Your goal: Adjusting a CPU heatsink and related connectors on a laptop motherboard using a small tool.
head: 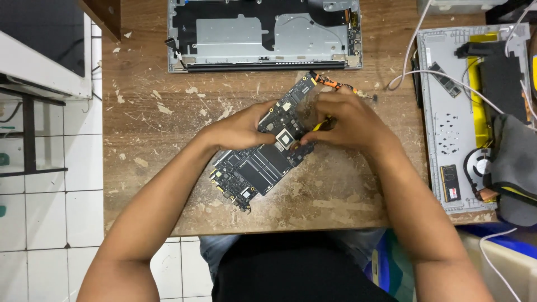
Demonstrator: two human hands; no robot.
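As both grip it, circuit board (263, 159) between left hand (241, 127), right hand (341, 120)

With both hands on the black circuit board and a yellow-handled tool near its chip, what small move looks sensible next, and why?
Probably a short, gentle stroke of the yellow-handled tool on the square chip in the middle of the black circuit board. The right hand holds the tool right beside that chip, and the left hand steadies the board on the worn wooden table.
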